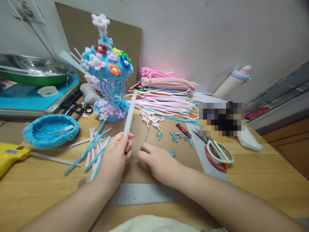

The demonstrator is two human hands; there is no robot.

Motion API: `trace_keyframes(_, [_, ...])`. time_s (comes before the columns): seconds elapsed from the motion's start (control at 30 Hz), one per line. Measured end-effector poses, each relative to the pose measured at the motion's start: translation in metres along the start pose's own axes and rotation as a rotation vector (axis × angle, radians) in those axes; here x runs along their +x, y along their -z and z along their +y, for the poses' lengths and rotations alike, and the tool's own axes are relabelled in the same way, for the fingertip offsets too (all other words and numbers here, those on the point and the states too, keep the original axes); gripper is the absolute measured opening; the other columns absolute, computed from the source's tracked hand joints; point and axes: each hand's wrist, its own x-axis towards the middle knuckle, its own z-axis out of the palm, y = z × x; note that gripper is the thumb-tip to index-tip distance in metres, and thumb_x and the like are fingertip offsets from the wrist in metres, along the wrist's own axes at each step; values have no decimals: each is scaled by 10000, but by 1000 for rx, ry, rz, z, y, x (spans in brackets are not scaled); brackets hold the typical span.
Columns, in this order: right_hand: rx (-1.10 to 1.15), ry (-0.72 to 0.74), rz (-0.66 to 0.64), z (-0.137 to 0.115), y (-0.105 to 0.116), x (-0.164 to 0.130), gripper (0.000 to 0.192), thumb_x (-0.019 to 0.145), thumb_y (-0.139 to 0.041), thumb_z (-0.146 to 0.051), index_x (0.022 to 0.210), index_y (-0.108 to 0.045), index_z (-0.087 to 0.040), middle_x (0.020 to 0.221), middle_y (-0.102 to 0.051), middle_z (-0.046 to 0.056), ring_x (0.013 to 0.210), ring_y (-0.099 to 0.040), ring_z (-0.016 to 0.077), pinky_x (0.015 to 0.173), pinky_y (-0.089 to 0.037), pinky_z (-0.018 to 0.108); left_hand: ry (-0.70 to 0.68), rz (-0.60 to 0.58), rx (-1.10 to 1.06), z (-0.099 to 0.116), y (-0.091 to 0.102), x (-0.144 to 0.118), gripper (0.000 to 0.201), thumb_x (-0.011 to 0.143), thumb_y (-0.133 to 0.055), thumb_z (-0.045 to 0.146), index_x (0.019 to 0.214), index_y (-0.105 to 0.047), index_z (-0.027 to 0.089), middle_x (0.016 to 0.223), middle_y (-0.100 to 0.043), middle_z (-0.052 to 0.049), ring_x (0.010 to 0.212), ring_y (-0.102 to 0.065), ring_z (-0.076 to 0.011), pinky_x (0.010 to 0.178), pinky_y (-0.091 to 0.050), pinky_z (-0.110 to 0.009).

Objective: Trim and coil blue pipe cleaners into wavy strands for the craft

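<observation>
The white strip (130, 112) stands nearly upright above the brown board (164, 154), its lower end pinched between thumb and fingers of the left hand (115, 158). The right hand (156, 161) rests just beside the left, fingers curled down onto the board, gripping nothing visible. A metal ruler (145, 194) lies in front of both hands. Loose blue stems (93, 149) lie left of the left hand. Behind the strip stands the blue flowered ornament (108, 71). Scissors (217, 153) lie to the right, a blue basket (50, 130) and yellow glue gun (11, 156) to the left.
</observation>
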Motion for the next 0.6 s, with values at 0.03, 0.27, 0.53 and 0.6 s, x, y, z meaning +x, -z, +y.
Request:
trace_keyframes(0.03, [-7,-57,21,2,1,1,163,902,-466,-135,1016,-548,-217,1022,-523,42,854,-476,164,689,-348,266,0,0,0,-1,0,0,179,858,-497,350,813,-539,182,513,-334,96,348,-210,-15,344,-138,-130])
trace_keyframes(0.27, [-59,-10,-26,20,12,17,103,895,-527,-212,932,-620,-239,980,-573,39,891,-464,189,763,-351,322,-3,1,2,0,1,4,186,831,-526,374,814,-525,188,510,-325,104,345,-200,-18,349,-129,-131])
trace_keyframes(0.53, [48,403,356,-13,36,-15,272,922,-409,-121,951,-613,-298,933,-631,-30,961,-481,152,920,-266,371,73,-65,43,-2,-1,1,205,832,-529,393,821,-534,189,517,-324,100,365,-211,-35,357,-147,-149])
trace_keyframes(0.6, [61,350,408,-10,43,-24,257,934,-384,-130,958,-605,-258,884,-632,-8,883,-488,152,869,-293,354,117,-124,68,-2,-3,-3,227,835,-517,410,831,-550,185,523,-331,97,358,-186,-32,359,-115,-161])
